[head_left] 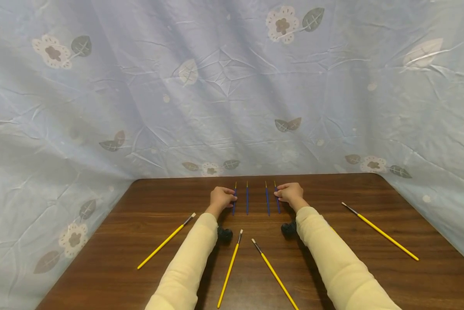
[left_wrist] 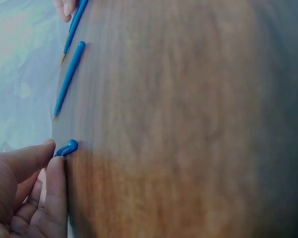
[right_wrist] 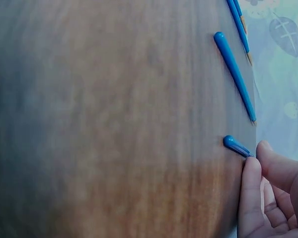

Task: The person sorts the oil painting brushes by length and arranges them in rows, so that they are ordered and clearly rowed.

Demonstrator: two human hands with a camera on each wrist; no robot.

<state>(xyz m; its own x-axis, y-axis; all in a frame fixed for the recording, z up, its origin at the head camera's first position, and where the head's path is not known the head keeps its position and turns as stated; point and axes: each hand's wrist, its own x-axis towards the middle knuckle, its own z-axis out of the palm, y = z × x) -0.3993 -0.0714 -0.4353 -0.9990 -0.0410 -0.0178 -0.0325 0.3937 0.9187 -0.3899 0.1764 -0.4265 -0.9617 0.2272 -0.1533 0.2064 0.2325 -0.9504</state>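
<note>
Near the table's back edge, my left hand (head_left: 222,197) pinches the leftmost thin blue paintbrush (head_left: 233,206) between thumb and fingertips. In the left wrist view only that brush's rounded blue handle end (left_wrist: 71,145) sticks out past the fingers. On the other side my right hand (head_left: 290,192) pinches the rightmost blue paintbrush (head_left: 278,206); its handle end (right_wrist: 230,142) shows beyond the fingertips in the right wrist view. Between the hands lie two more blue paintbrushes, one left of centre (head_left: 247,200) and one right of centre (head_left: 267,201), bristles toward the back.
Several longer yellow paintbrushes lie about the brown table (head_left: 170,193): one at left (head_left: 164,245), two in front (head_left: 230,271) and one at right (head_left: 383,232). Dark lumps sit beneath the left wrist (head_left: 225,234) and right wrist (head_left: 289,229). A floral curtain (head_left: 232,86) hangs behind.
</note>
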